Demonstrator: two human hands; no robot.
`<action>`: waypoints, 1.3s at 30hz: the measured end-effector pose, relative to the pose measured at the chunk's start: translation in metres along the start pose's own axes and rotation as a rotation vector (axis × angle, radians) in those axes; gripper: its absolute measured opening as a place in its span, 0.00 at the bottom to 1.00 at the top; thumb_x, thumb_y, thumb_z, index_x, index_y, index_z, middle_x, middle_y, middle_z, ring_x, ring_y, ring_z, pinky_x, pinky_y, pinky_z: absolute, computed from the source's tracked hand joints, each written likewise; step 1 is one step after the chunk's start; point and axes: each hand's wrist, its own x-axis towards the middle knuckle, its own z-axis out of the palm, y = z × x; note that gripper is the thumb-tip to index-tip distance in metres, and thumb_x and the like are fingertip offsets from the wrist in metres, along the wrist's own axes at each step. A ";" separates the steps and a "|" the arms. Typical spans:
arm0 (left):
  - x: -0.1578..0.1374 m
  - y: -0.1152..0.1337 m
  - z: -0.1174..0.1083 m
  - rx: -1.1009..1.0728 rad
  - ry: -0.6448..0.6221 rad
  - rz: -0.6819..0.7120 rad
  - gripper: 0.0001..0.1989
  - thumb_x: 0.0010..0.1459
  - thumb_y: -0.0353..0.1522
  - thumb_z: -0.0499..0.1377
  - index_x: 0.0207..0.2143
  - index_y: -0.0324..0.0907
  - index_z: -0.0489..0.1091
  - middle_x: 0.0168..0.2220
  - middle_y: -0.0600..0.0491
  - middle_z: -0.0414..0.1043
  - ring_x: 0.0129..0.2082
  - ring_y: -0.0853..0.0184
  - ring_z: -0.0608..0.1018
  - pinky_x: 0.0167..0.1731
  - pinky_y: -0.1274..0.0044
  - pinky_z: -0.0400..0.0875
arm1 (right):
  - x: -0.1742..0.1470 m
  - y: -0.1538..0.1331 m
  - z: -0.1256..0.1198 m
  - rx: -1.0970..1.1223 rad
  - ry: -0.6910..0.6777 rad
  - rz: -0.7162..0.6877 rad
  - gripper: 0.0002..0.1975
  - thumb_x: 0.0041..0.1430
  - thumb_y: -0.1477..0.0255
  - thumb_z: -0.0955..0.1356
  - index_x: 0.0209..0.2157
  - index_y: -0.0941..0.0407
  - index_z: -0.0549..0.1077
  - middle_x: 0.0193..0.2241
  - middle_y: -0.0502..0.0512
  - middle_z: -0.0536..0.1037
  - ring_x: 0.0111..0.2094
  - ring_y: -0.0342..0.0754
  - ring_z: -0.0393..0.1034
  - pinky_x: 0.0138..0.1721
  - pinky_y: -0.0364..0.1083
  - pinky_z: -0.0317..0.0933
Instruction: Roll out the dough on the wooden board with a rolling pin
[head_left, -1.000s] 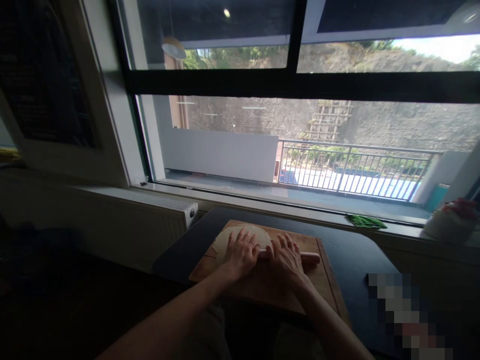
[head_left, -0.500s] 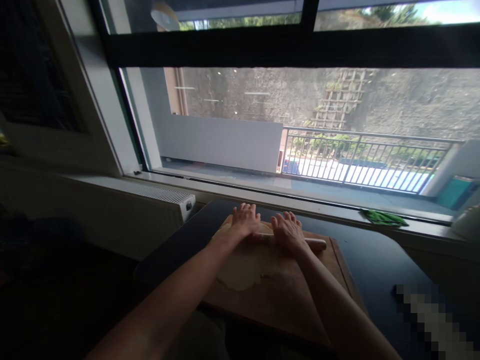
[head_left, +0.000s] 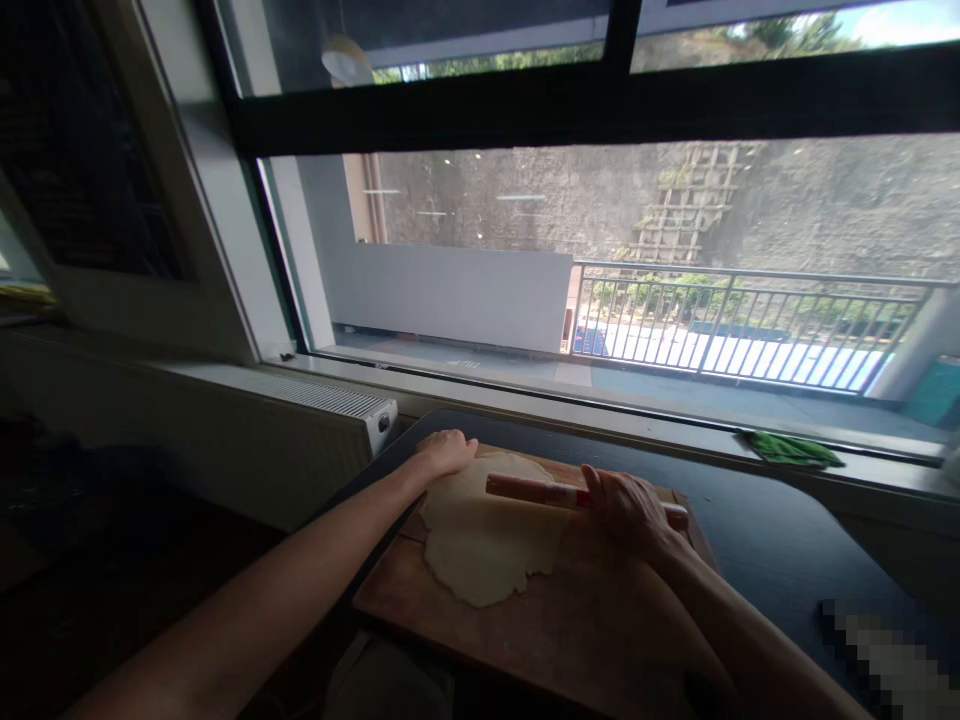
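A rolling pin (head_left: 532,490) lies across the right part of a flat, pale sheet of dough (head_left: 487,540), slanting slightly down to the right. My right hand (head_left: 628,505) is closed over the pin towards its right end. At the far left corner of the wooden board (head_left: 405,580), my left hand (head_left: 448,452) is closed, its fingers curled beside the dough's far edge. Whether it grips the dough or the board's edge is hidden. The dough has an uneven outline and covers the board's left and middle part.
The board rests on a dark table (head_left: 780,520) against a window sill. On the sill lies a green cloth (head_left: 791,450). A white radiator (head_left: 322,410) stands to the left of the table. A blurred-out object (head_left: 885,650) is at the table's right.
My left hand has left the rolling pin and moved left to the board's far corner, its fingers now closed. My right hand has shifted right along the pin, and more of the dough shows.
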 end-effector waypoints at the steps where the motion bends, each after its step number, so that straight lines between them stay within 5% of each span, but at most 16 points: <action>1: -0.001 0.004 0.002 0.014 0.018 -0.009 0.27 0.56 0.45 0.47 0.42 0.34 0.74 0.47 0.36 0.72 0.49 0.51 0.72 0.46 0.66 0.65 | -0.004 0.006 -0.003 -0.005 0.010 0.038 0.29 0.67 0.59 0.48 0.26 0.54 0.72 0.24 0.54 0.76 0.28 0.46 0.69 0.31 0.44 0.52; 4: -0.004 0.018 0.009 0.041 0.086 -0.011 0.27 0.56 0.45 0.47 0.43 0.34 0.74 0.50 0.36 0.69 0.53 0.50 0.68 0.49 0.64 0.62 | -0.013 0.027 -0.010 -0.019 0.048 0.128 0.31 0.67 0.58 0.47 0.28 0.54 0.73 0.26 0.55 0.77 0.31 0.48 0.71 0.32 0.45 0.53; 9: -0.010 0.039 0.024 0.044 0.164 0.034 0.27 0.58 0.46 0.45 0.40 0.35 0.74 0.42 0.39 0.75 0.46 0.52 0.73 0.45 0.64 0.64 | -0.018 0.050 -0.010 -0.039 0.012 0.117 0.29 0.67 0.60 0.48 0.29 0.54 0.73 0.28 0.57 0.78 0.31 0.49 0.72 0.32 0.45 0.54; 17: -0.021 0.061 0.032 0.025 0.169 0.356 0.30 0.65 0.42 0.33 0.38 0.42 0.73 0.37 0.46 0.77 0.37 0.63 0.77 0.35 0.74 0.65 | -0.020 0.049 -0.009 -0.016 0.034 0.083 0.29 0.67 0.60 0.48 0.25 0.54 0.71 0.25 0.55 0.78 0.31 0.48 0.71 0.33 0.45 0.53; 25: -0.017 0.096 0.005 0.031 0.077 0.794 0.15 0.55 0.44 0.54 0.28 0.44 0.72 0.31 0.50 0.75 0.35 0.63 0.75 0.40 0.72 0.64 | -0.030 0.036 -0.006 0.044 -0.021 -0.032 0.25 0.67 0.63 0.51 0.24 0.53 0.69 0.24 0.50 0.76 0.27 0.45 0.68 0.32 0.44 0.50; 31: -0.072 0.103 0.008 -0.106 0.233 0.729 0.18 0.64 0.35 0.41 0.43 0.42 0.68 0.44 0.49 0.70 0.45 0.64 0.71 0.47 0.70 0.62 | -0.030 0.013 -0.008 0.088 -0.094 0.010 0.19 0.64 0.66 0.54 0.28 0.54 0.70 0.29 0.52 0.75 0.32 0.46 0.68 0.33 0.44 0.51; 35: -0.117 0.082 0.030 -0.180 0.249 0.606 0.19 0.64 0.35 0.42 0.51 0.41 0.65 0.50 0.47 0.69 0.50 0.60 0.69 0.52 0.62 0.59 | -0.021 -0.004 -0.003 0.143 -0.034 0.057 0.16 0.63 0.67 0.55 0.43 0.54 0.70 0.42 0.57 0.72 0.43 0.49 0.64 0.41 0.45 0.53; 39: -0.113 0.076 0.041 -0.150 0.269 0.426 0.21 0.65 0.36 0.40 0.56 0.41 0.61 0.57 0.45 0.63 0.58 0.57 0.62 0.57 0.58 0.51 | 0.000 -0.037 0.006 0.171 -0.071 0.093 0.19 0.63 0.64 0.54 0.50 0.51 0.66 0.49 0.57 0.68 0.52 0.53 0.58 0.49 0.51 0.50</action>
